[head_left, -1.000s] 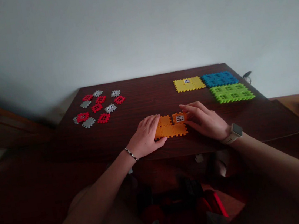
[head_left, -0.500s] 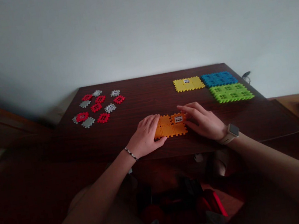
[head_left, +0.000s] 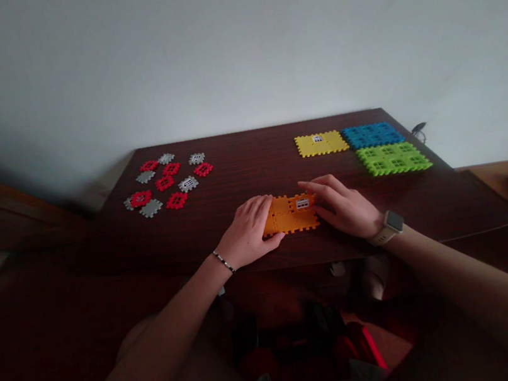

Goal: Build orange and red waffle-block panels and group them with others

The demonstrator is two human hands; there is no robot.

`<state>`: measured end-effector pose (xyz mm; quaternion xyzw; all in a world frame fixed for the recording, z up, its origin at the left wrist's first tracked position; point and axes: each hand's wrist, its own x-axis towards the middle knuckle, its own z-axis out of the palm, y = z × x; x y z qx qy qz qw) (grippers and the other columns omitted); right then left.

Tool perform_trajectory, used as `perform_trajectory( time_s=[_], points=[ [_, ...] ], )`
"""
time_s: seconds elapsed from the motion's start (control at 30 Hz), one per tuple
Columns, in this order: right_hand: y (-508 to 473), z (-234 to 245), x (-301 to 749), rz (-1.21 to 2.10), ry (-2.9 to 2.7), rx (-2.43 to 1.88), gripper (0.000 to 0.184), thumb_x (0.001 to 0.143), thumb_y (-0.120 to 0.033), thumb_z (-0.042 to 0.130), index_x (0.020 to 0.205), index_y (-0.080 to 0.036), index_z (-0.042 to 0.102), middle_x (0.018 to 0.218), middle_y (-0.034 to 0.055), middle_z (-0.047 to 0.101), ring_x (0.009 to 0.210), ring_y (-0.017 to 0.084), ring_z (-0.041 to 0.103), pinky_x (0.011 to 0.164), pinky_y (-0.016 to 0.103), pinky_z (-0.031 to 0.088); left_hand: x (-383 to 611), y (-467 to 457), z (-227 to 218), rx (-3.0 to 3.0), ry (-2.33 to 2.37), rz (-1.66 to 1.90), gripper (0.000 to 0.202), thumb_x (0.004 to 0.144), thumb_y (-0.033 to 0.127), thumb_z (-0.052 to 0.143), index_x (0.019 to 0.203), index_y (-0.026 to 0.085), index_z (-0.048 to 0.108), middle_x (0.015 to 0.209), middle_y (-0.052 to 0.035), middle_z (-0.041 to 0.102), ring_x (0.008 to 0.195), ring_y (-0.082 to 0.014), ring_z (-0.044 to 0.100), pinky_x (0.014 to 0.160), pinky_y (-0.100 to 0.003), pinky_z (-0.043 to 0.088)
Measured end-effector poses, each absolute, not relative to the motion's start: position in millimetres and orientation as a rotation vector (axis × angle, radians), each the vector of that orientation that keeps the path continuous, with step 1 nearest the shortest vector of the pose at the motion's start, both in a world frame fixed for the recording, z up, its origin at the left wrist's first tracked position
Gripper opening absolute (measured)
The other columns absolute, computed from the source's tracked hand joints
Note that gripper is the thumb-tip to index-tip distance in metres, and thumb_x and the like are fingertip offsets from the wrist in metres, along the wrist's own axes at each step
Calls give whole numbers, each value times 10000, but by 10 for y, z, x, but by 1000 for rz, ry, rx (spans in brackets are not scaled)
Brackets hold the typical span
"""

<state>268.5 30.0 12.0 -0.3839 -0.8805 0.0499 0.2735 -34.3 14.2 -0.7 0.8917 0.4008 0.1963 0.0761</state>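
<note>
Orange interlocking waffle-block panels (head_left: 287, 222) lie joined as one flat sheet at the near middle of the dark wooden table (head_left: 248, 153). A small white window piece (head_left: 302, 203) sits in its upper right square. My left hand (head_left: 248, 229) rests over the sheet's left edge, and its fingers hide that corner. My right hand (head_left: 340, 208) presses the right edge, with fingertips reaching the window piece.
Small red (head_left: 164, 183) and grey (head_left: 150, 208) gear-edged pieces lie scattered at the table's far left. At the far right lie yellow (head_left: 321, 143), blue (head_left: 372, 134) and green (head_left: 393, 158) panels. A dark cable (head_left: 419, 131) shows beyond the right edge.
The window piece and my right hand have shifted left. The gap in the orange sheet's upper row has closed, and the pieces now sit together.
</note>
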Motion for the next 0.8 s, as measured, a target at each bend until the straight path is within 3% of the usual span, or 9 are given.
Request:
perform_trajectory(
  time_s=[0.47, 0.8],
  points=[
    [290, 145, 2667, 100, -2357, -1057, 561, 1095, -242, 504, 1640, -365, 456, 1361, 95, 668, 1047, 247, 774, 793, 368, 698, -341, 136, -5, 2681, 1201, 589, 804, 995, 478, 657, 1640, 128, 326, 1625, -234, 497, 1551, -379, 447, 1297, -575, 383],
    [283, 204, 2682, 77, -2341, -853, 588, 1101, -182, 480, 1662, -355, 443, 1240, 102, 734, 1143, 290, 720, 1004, 470, 630, -341, 138, -9, 2703, 1213, 575, 788, 1001, 482, 654, 1624, 112, 344, 1624, -235, 497, 1546, -381, 451, 1303, -562, 380]
  ],
)
